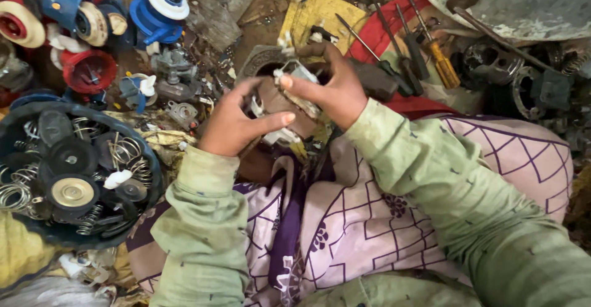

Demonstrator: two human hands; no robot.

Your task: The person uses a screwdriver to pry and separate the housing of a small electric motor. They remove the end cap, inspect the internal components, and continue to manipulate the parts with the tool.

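green sleeves [203, 233] lead to both hands: left hand [231, 122] and right hand [335, 88] clasp a brown motor part [280, 100] above the lap cloth [369, 214]; loose grip might drop it among scrap.

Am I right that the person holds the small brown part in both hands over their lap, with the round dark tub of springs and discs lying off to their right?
Not quite: the head view shows the tub of springs and discs on the person's left, not the right. The rest holds: the left hand and the right hand both grip the small brown part above the lap.
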